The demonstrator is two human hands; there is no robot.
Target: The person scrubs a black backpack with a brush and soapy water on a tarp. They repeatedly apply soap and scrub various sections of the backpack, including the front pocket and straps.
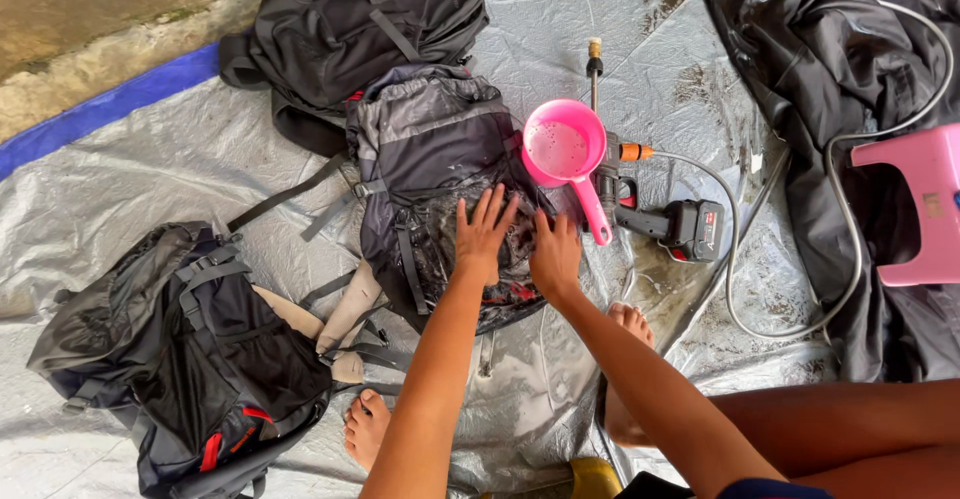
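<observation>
A grey tarp point(150, 174) covers the ground, with two dark backpacks point(190, 359) set aside dry-looking. The grey backpack point(430, 149) lies centre, its front wet and sudsy, seemingly mid-scrub. Left hand point(483, 237) and right hand point(555, 252) press flat, fingers spread, gripping nothing. A pink scoop point(565, 149) rests beside.

Both hands point(515, 244) press flat on wet backpack point(440, 169).
</observation>
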